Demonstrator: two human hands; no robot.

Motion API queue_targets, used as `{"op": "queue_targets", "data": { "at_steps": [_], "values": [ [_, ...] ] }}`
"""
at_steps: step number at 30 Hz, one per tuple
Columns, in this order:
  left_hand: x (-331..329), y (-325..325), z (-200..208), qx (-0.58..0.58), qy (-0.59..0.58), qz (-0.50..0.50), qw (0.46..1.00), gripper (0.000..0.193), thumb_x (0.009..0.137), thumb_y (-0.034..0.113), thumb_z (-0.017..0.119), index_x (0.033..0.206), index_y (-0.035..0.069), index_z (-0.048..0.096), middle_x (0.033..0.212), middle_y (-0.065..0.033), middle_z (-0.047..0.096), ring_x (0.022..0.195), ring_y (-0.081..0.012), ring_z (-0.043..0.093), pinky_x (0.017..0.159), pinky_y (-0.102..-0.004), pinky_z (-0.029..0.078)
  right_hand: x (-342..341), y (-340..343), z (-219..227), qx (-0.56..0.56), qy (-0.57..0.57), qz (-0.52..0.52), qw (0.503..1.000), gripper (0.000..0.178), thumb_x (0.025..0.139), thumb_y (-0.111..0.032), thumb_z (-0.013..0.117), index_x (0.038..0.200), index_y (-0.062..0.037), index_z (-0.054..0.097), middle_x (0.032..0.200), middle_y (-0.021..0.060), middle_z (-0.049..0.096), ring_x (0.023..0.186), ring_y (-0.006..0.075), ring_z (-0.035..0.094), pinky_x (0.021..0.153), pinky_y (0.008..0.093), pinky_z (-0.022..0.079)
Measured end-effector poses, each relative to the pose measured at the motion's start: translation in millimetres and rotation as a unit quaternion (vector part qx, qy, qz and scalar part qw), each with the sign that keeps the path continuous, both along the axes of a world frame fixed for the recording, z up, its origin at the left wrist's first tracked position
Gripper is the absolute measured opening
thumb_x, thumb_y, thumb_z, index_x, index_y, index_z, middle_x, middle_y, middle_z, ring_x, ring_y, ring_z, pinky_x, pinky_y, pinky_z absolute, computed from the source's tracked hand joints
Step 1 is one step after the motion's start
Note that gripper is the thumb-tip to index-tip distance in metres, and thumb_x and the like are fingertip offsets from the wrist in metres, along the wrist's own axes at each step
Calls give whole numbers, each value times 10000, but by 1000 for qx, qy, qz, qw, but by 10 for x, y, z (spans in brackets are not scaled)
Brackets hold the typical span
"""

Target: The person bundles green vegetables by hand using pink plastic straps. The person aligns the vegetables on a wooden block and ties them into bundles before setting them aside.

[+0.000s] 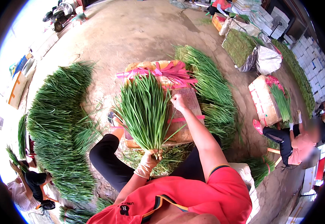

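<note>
My left hand (152, 156), in a pale glove, grips the base of a thick bunch of long green chive-like leaves (144, 108) that fans upward over a cardboard box (186, 127). My right hand (178, 101) is bare and reaches forward to the box top, closed around something small near the pink ribbon strips (170, 72); what it holds is unclear. A pink strip (185, 119) lies across the box under my right forearm. My knees in black trousers frame the box.
Large heaps of the same green leaves lie on the concrete floor at left (58, 127) and behind the box at right (211, 89). A seated person (293, 140) works at another box on the right. Another person crouches at lower left (31, 186). White cartons are stacked at far right.
</note>
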State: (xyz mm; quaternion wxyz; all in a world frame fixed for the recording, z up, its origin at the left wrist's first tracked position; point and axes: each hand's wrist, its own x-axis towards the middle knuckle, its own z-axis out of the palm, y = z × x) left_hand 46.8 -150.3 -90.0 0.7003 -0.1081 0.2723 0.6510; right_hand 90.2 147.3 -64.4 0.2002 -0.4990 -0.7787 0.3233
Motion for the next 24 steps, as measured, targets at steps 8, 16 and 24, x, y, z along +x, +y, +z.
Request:
{"op": "queue_targets", "data": {
  "at_steps": [8,16,24],
  "values": [
    [5,-50,-34,68,8,-17,997,282,630,148,568,849,-16,499,723,-95,499,630,-175,451,573,-275,395,-95,171,-123,155,-63,-34,985,148,659,-172,583,664,-31,537,643,147,568,628,318,555,566,394,435],
    [-43,-157,-83,76,30,-49,995,287,654,141,532,905,12,484,730,-67,490,601,-142,445,545,-259,396,705,413,772,-326,172,29,929,292,691,-346,625,590,-103,498,464,-41,427,305,41,323,280,177,211],
    [-116,-255,-314,65,31,-74,995,350,635,151,585,928,-22,504,827,-116,536,643,-171,484,580,-283,411,-77,95,813,119,2,214,970,133,696,-149,562,737,-35,617,652,107,600,516,132,556,491,274,431]
  ]
}}
